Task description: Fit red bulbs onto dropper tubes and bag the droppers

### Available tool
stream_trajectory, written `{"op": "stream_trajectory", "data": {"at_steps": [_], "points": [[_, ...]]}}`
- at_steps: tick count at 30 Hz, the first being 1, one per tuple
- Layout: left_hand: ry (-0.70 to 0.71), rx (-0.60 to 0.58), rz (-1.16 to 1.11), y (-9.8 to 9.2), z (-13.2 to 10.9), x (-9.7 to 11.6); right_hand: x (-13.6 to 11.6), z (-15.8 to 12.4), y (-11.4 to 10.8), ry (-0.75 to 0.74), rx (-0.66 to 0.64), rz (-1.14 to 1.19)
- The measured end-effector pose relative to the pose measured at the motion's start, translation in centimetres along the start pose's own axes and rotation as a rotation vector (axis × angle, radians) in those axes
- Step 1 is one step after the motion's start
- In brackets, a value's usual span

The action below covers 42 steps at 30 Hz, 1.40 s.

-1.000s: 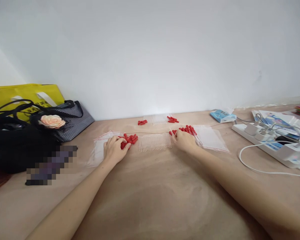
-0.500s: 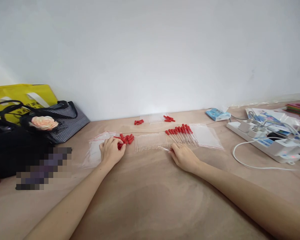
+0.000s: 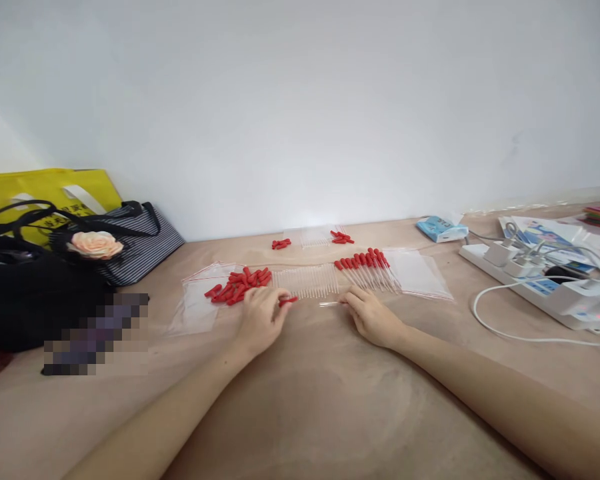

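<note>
My left hand (image 3: 261,316) pinches a small red rubber cap (image 3: 289,301) just in front of a row of clear thin tubes (image 3: 305,281). My right hand (image 3: 371,315) pinches one clear tube (image 3: 329,304), its tip pointing left toward the cap. The two hands are close, a short gap between cap and tube. A pile of loose red caps (image 3: 237,285) lies left of the tube row. Finished droppers with red caps (image 3: 366,265) lie in a row to the right.
Clear zip bags lie at the left (image 3: 196,301) and at the right (image 3: 419,273). More caps and tubes (image 3: 314,238) sit near the wall. Bags (image 3: 55,267) crowd the left. A power strip (image 3: 540,283) with plugs and a white cable lies at the right.
My left hand left the cap pile and moved right with one red cap. My right hand stayed near the row's front, holding its clear tube.
</note>
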State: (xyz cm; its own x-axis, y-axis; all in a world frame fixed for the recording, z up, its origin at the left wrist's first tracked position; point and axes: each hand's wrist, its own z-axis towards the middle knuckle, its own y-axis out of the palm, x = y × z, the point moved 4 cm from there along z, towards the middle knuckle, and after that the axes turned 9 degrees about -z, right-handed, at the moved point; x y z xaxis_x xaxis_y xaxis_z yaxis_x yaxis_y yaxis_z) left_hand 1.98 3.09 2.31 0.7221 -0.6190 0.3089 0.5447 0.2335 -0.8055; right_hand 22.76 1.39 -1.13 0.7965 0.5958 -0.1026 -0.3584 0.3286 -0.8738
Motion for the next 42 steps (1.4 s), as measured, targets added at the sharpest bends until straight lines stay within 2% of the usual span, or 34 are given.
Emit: {"op": "stream_trajectory", "data": {"at_steps": [3,5,10,29,36,42], "points": [[0.039,-0.159,-0.111,1.7,-0.8,1.6,0.1,-0.1,-0.1,0.029,-0.007,0.025],[0.026,-0.187,-0.169,2.3,-1.1,1.6,-0.1,0.0,-0.1,0.026,-0.007,0.042],[0.019,-0.148,-0.253,2.4,-1.1,1.2,-1.0,0.4,0.0,0.002,0.009,0.015],[-0.071,-0.235,-0.509,1.9,-0.7,2.2,-2.6,0.4,-0.4,-0.106,0.041,0.034],[-0.065,-0.181,-0.449,1.9,-0.9,2.1,-3.3,0.3,-0.4,-0.179,0.034,0.034],[0.007,-0.197,-0.401,1.9,-1.0,2.4,-3.3,0.1,-0.6,-0.204,0.009,0.003]]}}
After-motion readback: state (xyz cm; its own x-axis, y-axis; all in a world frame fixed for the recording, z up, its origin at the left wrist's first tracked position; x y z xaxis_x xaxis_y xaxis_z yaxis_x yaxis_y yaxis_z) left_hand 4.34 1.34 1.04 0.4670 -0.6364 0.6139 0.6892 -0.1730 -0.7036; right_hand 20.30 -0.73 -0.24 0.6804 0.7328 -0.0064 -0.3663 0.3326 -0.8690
